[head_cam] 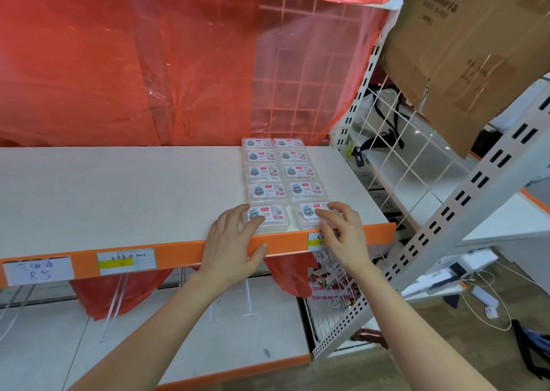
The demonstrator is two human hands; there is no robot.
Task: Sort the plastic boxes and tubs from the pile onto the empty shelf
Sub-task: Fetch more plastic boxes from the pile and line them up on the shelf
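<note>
Red translucent plastic sheeting point(119, 63) covers the back of the bay, behind and above the working level. Brown cardboard cartons point(476, 48) lean in at upper right, over a white wire grid panel point(395, 158) and a white slotted steel upright point(446, 212).

The white shelf board with orange front lip point(119, 188) runs across the middle of the view. Its left and centre are bare; your stock sits at the right end.

There you have ten flat clear plastic boxes with cartoon labels point(276, 171), laid label-up in two columns of five, from the back of the board to the front lip. Boxes within a column touch or nearly touch, and a narrow gap separates the columns.

Your left hand point(232, 241) reaches over the lip. Its fingers are extended and relaxed, with the tips resting on the left part of the near-left box point(272, 216), and the thumb lies against the orange lip. That hand grasps nothing.

Your right hand point(345, 235) is at the near-right box point(308, 216). The forefinger lies across the label and the other fingers are bent at the box's front right corner. You cannot tell from this view whether they grip the box or only touch it.

A yellow-and-white price label point(126, 260) and a handwritten white tag point(38, 271) are fixed to the lip, left of your left hand. Another yellow-and-white label point(315, 240) shows partly under your right hand.
</note>
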